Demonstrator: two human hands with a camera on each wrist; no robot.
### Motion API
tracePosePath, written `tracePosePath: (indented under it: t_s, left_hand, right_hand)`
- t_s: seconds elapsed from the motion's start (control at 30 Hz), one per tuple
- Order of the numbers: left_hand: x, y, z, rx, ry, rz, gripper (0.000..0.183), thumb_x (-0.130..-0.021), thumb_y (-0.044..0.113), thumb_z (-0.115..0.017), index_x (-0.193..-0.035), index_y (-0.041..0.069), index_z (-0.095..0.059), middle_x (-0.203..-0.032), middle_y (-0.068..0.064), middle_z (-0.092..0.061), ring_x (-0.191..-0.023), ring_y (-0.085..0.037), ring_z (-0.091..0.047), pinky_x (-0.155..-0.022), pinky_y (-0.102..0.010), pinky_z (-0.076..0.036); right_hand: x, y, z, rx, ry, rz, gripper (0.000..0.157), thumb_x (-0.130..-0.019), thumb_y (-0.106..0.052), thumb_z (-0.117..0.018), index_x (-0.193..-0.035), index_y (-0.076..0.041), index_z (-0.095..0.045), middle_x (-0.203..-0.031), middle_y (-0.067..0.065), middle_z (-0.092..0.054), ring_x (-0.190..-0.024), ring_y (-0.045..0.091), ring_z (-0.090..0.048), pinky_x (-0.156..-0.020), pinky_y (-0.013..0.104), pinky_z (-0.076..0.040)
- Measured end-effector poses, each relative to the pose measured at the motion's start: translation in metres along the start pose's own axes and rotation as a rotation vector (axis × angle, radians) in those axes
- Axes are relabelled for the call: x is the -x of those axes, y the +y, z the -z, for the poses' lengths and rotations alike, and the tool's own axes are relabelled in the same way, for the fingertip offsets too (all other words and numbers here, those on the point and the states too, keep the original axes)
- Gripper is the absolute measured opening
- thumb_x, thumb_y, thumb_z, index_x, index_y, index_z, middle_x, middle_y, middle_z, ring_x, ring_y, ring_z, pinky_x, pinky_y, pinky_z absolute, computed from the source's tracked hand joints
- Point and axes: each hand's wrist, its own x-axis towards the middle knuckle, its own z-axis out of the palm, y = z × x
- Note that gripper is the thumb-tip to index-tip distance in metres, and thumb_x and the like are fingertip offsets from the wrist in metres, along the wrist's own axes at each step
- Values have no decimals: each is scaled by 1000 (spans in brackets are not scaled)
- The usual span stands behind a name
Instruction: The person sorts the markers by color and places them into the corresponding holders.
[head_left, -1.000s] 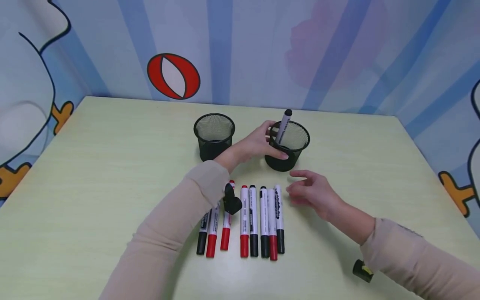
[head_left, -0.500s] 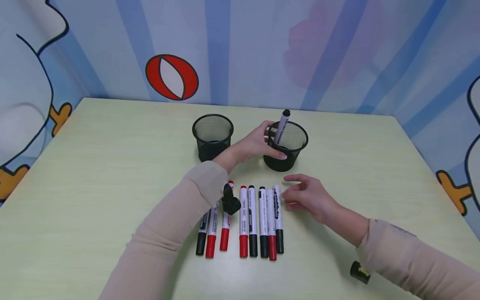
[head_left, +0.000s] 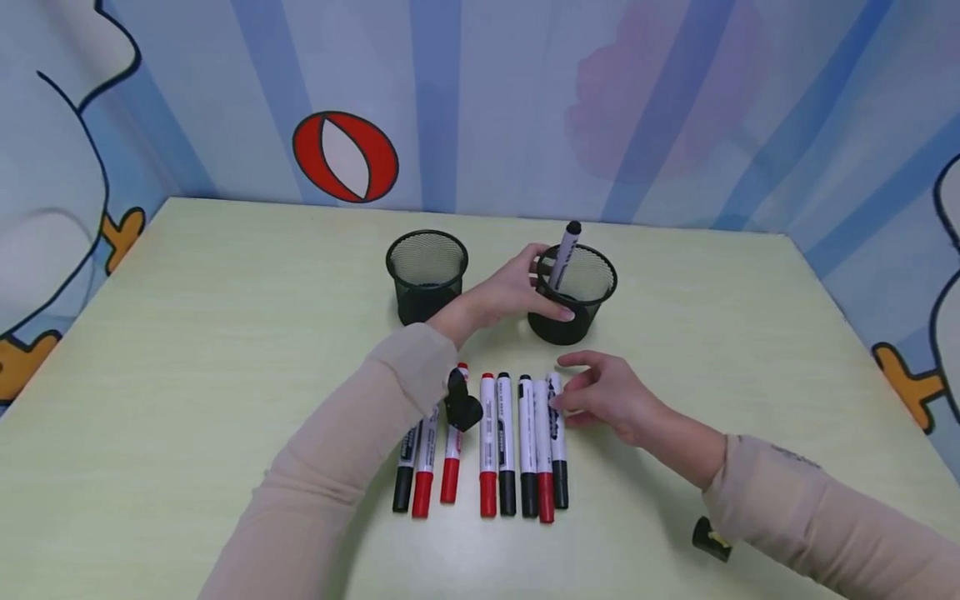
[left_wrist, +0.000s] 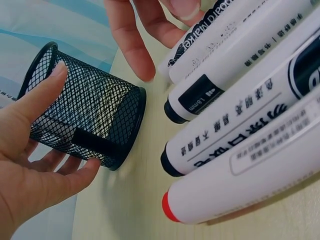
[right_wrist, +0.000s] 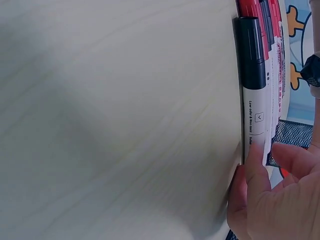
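Observation:
My left hand (head_left: 510,287) grips the right-hand black mesh pen holder (head_left: 588,275) by its side. In the left wrist view the thumb lies along the mesh wall (left_wrist: 95,100) and the fingers go round the other side. A black-capped marker (head_left: 566,254) leans inside that holder, its end above the rim. My right hand (head_left: 611,396) is at the right end of a row of markers, loosely bent, with fingertips at the outermost black-capped whiteboard marker (head_left: 558,450). In the right wrist view a fingertip (right_wrist: 256,152) touches that marker's white barrel.
A second mesh pen holder (head_left: 427,275) stands to the left. Red-capped (head_left: 488,492) and black-capped markers (head_left: 507,492) lie side by side; my left sleeve (head_left: 360,450) crosses over the leftmost ones. A black wrist device (head_left: 711,537) shows below the right sleeve. A patterned wall (head_left: 510,100) bounds the table behind.
My right hand has moved left and slightly toward me, from beside the row onto the outermost black-capped marker. The left hand still holds the pen holder in the same spot.

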Motion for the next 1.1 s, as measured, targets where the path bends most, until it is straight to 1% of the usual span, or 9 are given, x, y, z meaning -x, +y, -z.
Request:
tracePosePath:
  t_s: [0.1,0.3,0.53,0.77,0.9,1.1]
  left_hand:
    - [0,1,-1,0,-4,-6,94,-71,6,-80,-144,16,-22,-132,-9,-43,-119,-25,-44,-97,-36,-40]
    - [0,1,1,2,3,11,96,-70,6,-81,-145,17,-21,-132,-9,-43,-120,-25,-43,-97,-36,-41]
    - [-1,1,1,-6,5,4,95,-71,7,-81,-145,16,-22,-133,-10,-42,-122,-26,-43,-98,-37,-40]
    - [-3,1,0,-10,4,11,96,-71,8,-81,-145,16,-21,-134,-10,-41,-123,-26,-42,-99,-38,-39]
    - [-2,1,0,-8,11,14,96,-71,8,-81,-146,16,-21,-135,-9,-41,-125,-26,-40,-100,-38,-38]
    - [-2,0,0,-21,14,23,96,-70,9,-81,-145,17,-22,-137,-9,-40,-127,-26,-37,-101,-39,-38]
  right_hand:
    - [-1,0,0,17,1,2,62,-78,7,-68,-134,2,-42,-87,11,-53,-72,16,-59,-67,32,-56]
    - [-4,-1,-1,47,-8,-3,64,-75,4,-73,-133,-1,-45,-88,11,-52,-73,17,-58,-67,32,-56]
    - [-6,-2,-1,127,6,-12,64,-74,1,-76,-131,-3,-47,-89,11,-52,-70,18,-56,-65,30,-55]
    - [-6,-3,-2,199,11,5,63,-73,-1,-77,-129,-2,-49,-86,11,-52,-66,18,-56,-63,28,-55]
    - [-8,-2,-1,208,2,7,59,-73,1,-77,-127,-2,-51,-84,11,-52,-67,19,-56,-62,27,-54]
    - [-9,-1,2,183,-18,4,57,-73,6,-75,-125,0,-53,-82,10,-51,-67,17,-55,-62,27,-54]
